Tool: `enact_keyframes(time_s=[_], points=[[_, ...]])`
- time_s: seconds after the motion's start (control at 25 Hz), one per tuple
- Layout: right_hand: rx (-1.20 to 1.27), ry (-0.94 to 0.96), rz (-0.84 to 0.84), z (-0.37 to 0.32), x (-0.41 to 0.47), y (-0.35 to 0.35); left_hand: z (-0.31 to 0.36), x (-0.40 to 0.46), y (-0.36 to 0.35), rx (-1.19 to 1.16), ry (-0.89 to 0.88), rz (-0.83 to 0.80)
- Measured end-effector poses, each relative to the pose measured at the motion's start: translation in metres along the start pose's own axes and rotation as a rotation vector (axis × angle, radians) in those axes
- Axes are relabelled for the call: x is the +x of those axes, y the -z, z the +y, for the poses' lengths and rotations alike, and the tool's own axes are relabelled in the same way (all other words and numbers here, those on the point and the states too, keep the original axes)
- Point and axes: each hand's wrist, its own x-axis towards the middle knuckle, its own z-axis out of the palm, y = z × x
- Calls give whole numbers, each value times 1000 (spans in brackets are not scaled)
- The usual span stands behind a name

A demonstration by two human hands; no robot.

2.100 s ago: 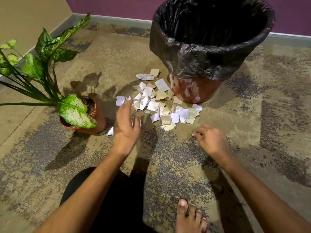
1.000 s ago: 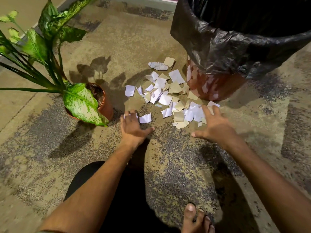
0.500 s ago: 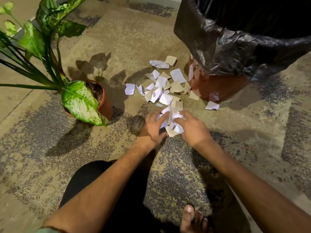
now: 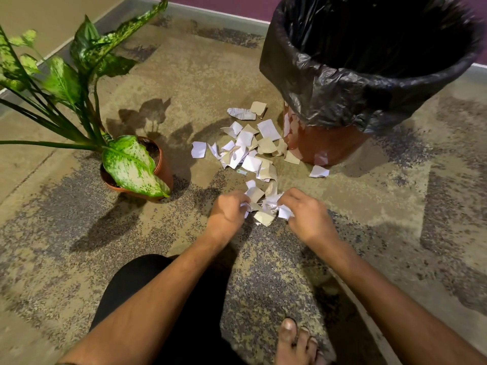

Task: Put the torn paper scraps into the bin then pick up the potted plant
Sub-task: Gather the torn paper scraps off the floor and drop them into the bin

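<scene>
Torn white and tan paper scraps (image 4: 250, 151) lie scattered on the carpet in front of a reddish bin (image 4: 326, 146) lined with a black bag. My left hand (image 4: 228, 212) and my right hand (image 4: 305, 214) sit close together just below the pile, fingers curled around a bunch of gathered scraps (image 4: 263, 206) held between them. One stray scrap (image 4: 319, 172) lies by the bin's base. The potted plant (image 4: 137, 169), with mottled green leaves in a terracotta pot, stands to the left of the scraps.
Patterned brown and grey carpet (image 4: 395, 233) covers the floor. A purple wall with a grey skirting (image 4: 210, 9) runs behind the bin. My bare foot (image 4: 295, 343) and a dark-clad knee (image 4: 147, 291) are at the bottom.
Both hands swept inward from either side of the pile, raking the nearest scraps together, and now grip that bunch between them. The view has tilted up slightly.
</scene>
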Motion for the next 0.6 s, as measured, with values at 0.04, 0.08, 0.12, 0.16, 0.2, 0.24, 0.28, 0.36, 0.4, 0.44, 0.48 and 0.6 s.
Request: enact_keyframes(time_s=[0.04, 0.08, 0.12, 0.16, 0.2, 0.24, 0.28, 0.36, 0.4, 0.44, 0.48, 0.6], points=[[0, 30, 37, -3, -1, 10, 1, 0, 4, -21, 57, -7], [-6, 60, 75, -6, 0, 20, 2, 0, 7, -39, 111, -9], [-15, 83, 113, -10, 1, 32, 4, -1, 9, -53, 144, -6], [-23, 98, 148, -14, 3, 45, 6, -3, 12, -56, 149, 0], [-21, 112, 190, -18, 5, 58, 8, -5, 14, -57, 139, 9], [-8, 138, 250, -21, 8, 74, 9, -9, 16, -62, 122, 20], [17, 177, 323, -25, 11, 89, 10, -12, 17, -72, 107, 26], [62, 267, 485, -31, 19, 124, 10, -19, 18, -92, 91, 19], [79, 304, 556, -33, 23, 141, 9, -23, 18, -105, 86, 17], [86, 333, 618, -34, 28, 158, 9, -26, 19, -120, 76, 22], [80, 350, 672, -34, 35, 174, 8, -28, 18, -133, 66, 29], [22, 307, 756, -20, 60, 212, 6, -31, 19, -138, 74, 40]])
